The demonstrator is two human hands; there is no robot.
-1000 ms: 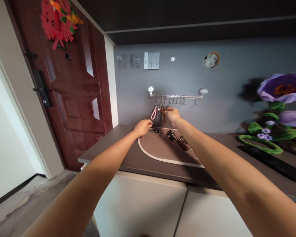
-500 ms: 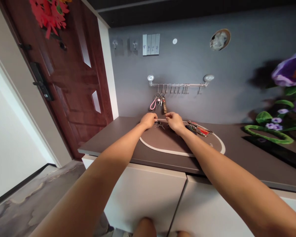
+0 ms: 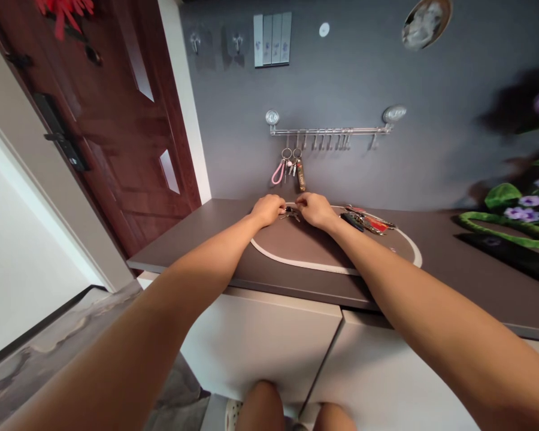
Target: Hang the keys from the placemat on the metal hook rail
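My left hand (image 3: 268, 209) and my right hand (image 3: 312, 209) meet over a small bunch of keys (image 3: 290, 212) at the back of an oval brown mat (image 3: 305, 251) on the cabinet top. The fingers of both hands are curled and pinch at the keys between them. Just above, a chrome hook rail (image 3: 330, 130) is fixed to the grey wall; a pink-looped key ring (image 3: 279, 170) and a brown-tagged key ring (image 3: 300, 173) hang from its left hooks. Another bunch of keys with a red tag (image 3: 367, 220) lies on the mat right of my right hand.
The brown counter (image 3: 197, 239) tops white cabinet doors (image 3: 260, 353). A dark red door (image 3: 117, 120) stands to the left. Light switches (image 3: 272, 39) and two adhesive hooks (image 3: 215, 43) sit high on the wall. Flower artwork (image 3: 521, 203) fills the right side. My knees (image 3: 291, 410) show below.
My right hand came down from the hanging key rings to the mat and joined my left hand at the small bunch of keys. The camera tilted downward, so the rail appears higher.
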